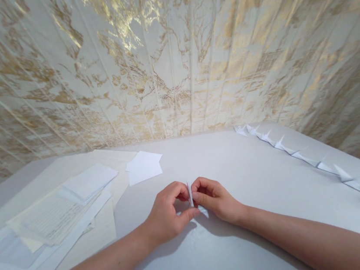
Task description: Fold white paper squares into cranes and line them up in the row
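Note:
Between my two hands, just above the table's middle, a small folded piece of white paper [190, 193] stands nearly edge-on to me. My left hand [172, 210] grips it from the left, with fingers curled and the thumb reaching under its lower end. From the right, my right hand [216, 198] pinches the same paper between thumb and bent fingers. A pale pointed corner shows below the right fingers. The fingers hide much of the fold, so its full shape cannot be made out.
Loose white sheets [145, 167] lie beyond my left hand. At left are spread larger cream papers [121, 168], lined written pages [54, 218] and a white stack [90, 181]. Several folded paper figures [342, 173] run along the right edge. A gold-patterned curtain [171, 66] hangs behind the table [222, 156].

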Motion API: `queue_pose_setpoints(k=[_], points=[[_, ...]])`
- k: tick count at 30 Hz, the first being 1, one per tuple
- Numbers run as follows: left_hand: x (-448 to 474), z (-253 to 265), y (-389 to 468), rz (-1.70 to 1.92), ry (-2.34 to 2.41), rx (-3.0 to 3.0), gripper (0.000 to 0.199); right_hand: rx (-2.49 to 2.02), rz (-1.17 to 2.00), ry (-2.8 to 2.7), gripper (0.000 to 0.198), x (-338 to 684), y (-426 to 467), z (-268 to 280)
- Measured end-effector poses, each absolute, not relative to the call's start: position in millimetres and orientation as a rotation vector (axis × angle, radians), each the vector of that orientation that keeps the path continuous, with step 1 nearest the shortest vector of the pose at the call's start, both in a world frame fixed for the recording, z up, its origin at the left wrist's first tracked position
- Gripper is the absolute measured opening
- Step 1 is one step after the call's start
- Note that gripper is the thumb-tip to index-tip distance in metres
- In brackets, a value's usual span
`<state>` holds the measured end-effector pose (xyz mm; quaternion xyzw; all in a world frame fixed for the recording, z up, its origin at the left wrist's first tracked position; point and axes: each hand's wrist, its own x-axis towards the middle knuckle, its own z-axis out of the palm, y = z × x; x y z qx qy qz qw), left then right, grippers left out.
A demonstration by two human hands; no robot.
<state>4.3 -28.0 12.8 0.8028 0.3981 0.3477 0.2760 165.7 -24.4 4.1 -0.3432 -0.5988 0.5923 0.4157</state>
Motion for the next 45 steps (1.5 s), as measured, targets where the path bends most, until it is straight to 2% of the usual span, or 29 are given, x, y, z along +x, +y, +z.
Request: queue_pose_setpoints(k=[6,14,21,23,26,30,33,39,45], points=[[5.4,12.3,-29.2,0.941,1.048,2.191,0.02,-0.881,1.478,-1.525,0.031,166.3,-24.8,5.3],[5.5,13.0,-30.3,0.941,1.062,2.107,0.018,-0.921,1.428,-1.532,0.016,165.8,-24.3,2.9],[3.3,10.0,-28.2,0.977,1.008,1.967,0.009,-0.9,1.387,-1.527,0.014,165.0,-23.6,-3.7],[2.5,9.2,-28.4,1.008,0.975,1.951,0.006,-0.898,1.26,-1.59,0.011,165.5,-25.8,-3.1],[2.1,8.9,-31.3,1.059,0.957,2.023,0.009,-0.844,0.84,-1.781,0.004,166.9,-31.1,0.4],[1.7,10.3,-36.0,1.133,0.908,2.228,0.016,-0.628,0.407,-1.959,0.017,169.7,-36.1,4.3],[-0.5,11.9,-36.7,1.185,0.821,2.394,0.019,-0.56,0.299,-2.015,0.023,172.4,-36.7,4.9],[-8.9,13.9,-36.6,1.31,0.743,2.609,0.021,-0.508,0.136,-2.05,0.023,177.2,-36.0,6.4],[-10.3,16.2,-36.0,1.331,0.613,2.673,0.025,-0.417,0.123,-2.085,0.028,178.5,-34.3,6.5]])
